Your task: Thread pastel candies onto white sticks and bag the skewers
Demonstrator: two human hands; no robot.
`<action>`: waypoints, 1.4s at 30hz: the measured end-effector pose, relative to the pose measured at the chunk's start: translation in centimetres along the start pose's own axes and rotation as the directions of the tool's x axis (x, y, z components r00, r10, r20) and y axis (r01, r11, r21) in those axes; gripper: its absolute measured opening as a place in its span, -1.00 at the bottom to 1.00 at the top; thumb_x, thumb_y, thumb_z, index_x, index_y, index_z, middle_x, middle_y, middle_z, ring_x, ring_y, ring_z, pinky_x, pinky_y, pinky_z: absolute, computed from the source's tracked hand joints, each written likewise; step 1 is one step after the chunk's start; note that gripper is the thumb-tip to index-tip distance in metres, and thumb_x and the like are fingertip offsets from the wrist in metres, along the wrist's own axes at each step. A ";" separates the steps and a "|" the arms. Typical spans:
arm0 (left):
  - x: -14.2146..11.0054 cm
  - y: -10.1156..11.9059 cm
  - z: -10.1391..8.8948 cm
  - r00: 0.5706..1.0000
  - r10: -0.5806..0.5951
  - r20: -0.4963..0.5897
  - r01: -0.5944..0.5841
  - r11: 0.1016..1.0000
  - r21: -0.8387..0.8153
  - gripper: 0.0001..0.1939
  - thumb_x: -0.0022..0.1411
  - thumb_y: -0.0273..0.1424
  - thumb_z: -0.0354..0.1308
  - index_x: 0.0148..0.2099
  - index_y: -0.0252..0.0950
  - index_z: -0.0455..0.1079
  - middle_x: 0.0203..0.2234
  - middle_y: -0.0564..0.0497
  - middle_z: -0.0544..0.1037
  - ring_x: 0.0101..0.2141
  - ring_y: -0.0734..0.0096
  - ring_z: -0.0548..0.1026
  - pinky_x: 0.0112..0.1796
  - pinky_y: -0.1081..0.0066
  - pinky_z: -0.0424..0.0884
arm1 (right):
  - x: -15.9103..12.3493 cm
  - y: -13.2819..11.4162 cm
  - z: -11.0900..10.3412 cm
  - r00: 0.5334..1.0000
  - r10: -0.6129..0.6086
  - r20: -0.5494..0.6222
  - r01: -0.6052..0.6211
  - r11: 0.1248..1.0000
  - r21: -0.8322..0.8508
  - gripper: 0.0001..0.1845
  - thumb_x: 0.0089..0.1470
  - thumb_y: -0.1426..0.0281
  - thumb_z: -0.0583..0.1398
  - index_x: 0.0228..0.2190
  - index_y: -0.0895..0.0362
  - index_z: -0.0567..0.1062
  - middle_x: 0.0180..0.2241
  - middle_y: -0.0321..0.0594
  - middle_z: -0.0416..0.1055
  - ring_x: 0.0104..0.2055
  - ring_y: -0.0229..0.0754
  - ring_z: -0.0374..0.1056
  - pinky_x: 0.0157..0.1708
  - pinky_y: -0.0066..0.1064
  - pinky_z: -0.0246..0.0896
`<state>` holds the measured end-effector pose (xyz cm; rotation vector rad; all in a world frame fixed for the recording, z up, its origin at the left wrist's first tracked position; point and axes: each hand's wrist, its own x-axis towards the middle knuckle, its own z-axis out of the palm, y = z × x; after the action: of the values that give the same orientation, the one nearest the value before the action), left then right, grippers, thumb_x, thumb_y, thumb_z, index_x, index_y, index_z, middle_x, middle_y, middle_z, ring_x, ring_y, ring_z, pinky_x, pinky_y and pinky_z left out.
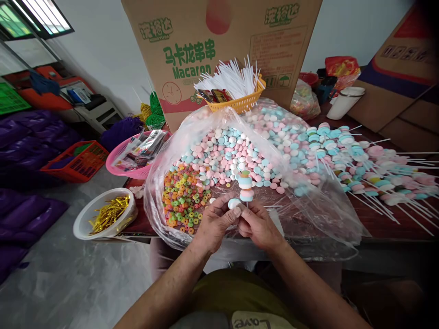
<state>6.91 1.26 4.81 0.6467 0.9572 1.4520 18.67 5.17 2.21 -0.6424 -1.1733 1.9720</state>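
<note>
Through my head view, the left hand (216,218) has its fingers pinched on a white-and-blue candy disc (234,203), while the right hand (259,225) has its fingers gripping the low end of an upright candy stack (245,183), just beside that disc. Beneath them I see the dark red tabletop (247,211). Clear plastic (154,201) spreads around pastel discs (226,151) and colourful rings (181,196). To the left, a white tub (81,225) holds gold ties (111,212); behind it, a pink basket (118,165) carries packets (144,148). Farther back, a yellow basket (236,105) is crammed with white sticks (236,80) and dark packets (219,95), before a Macaron carton (233,41).
</note>
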 end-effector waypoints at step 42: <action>0.2 0.5 -3.6 0.919 0.390 0.048 -0.331 0.702 0.631 -0.75 0.06 -0.36 0.25 -0.15 -0.23 0.52 -0.20 -0.04 0.59 -0.19 0.30 0.53 -0.16 0.37 0.45 | -5.6 -2.2 -0.4 0.904 -0.396 0.159 0.084 -0.200 -0.976 -0.74 0.04 0.59 -0.05 -0.55 0.12 0.32 -0.65 -0.30 0.31 -0.67 -0.30 0.18 -0.67 -0.43 -0.26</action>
<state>3.61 0.84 3.43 1.3401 1.4751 1.4973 23.12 1.58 4.28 -1.1671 -2.3875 0.1071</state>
